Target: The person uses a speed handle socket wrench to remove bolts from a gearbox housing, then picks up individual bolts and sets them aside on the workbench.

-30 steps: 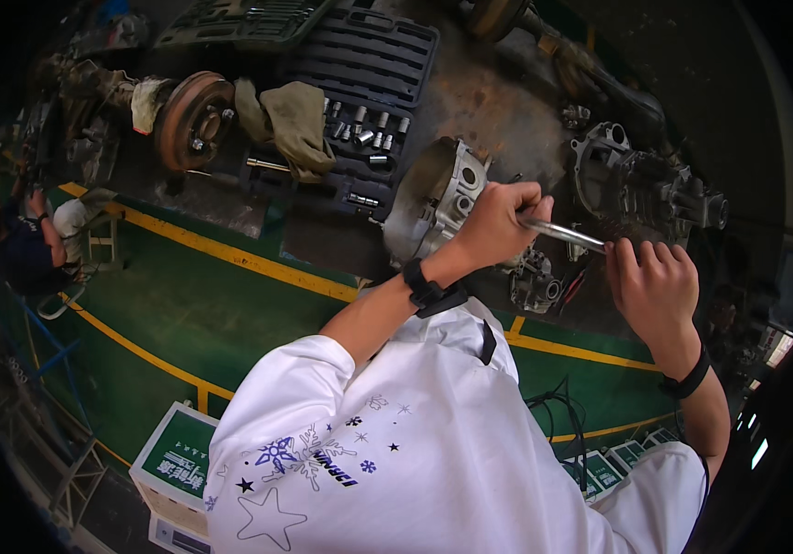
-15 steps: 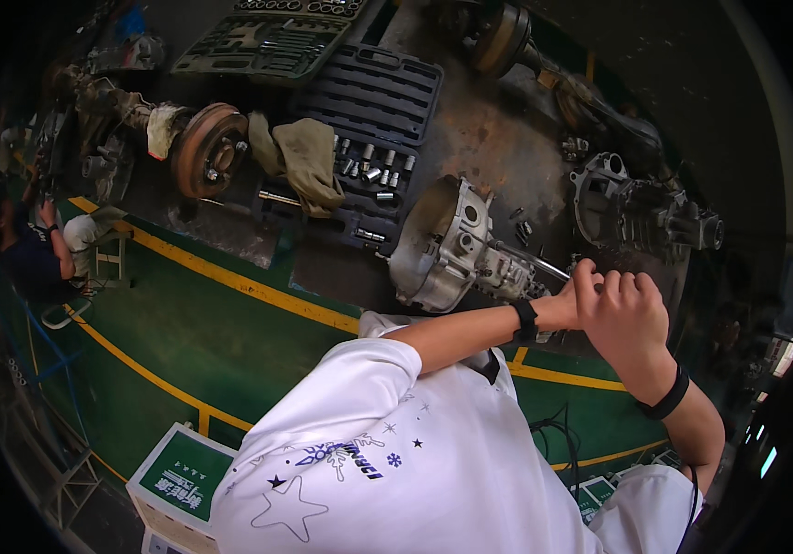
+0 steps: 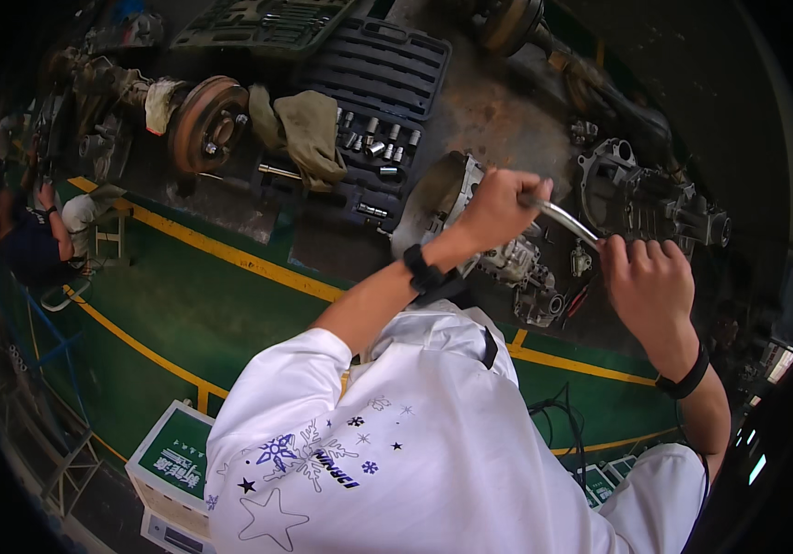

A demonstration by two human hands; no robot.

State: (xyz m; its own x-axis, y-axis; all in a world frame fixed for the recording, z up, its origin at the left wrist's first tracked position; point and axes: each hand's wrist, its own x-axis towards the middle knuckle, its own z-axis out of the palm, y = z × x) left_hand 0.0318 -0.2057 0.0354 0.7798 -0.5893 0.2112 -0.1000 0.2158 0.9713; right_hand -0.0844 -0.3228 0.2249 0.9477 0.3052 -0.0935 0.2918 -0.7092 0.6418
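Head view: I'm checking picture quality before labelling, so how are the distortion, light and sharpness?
Head view: strong fisheye, so the yellow floor line bends and the rim is black; the centre is evenly lit and sharp on the left hand, right hand and metal bar; the edges fall dark and soft.

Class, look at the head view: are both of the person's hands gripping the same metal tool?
Yes: the left hand and right hand each close on one end of the metal bar.
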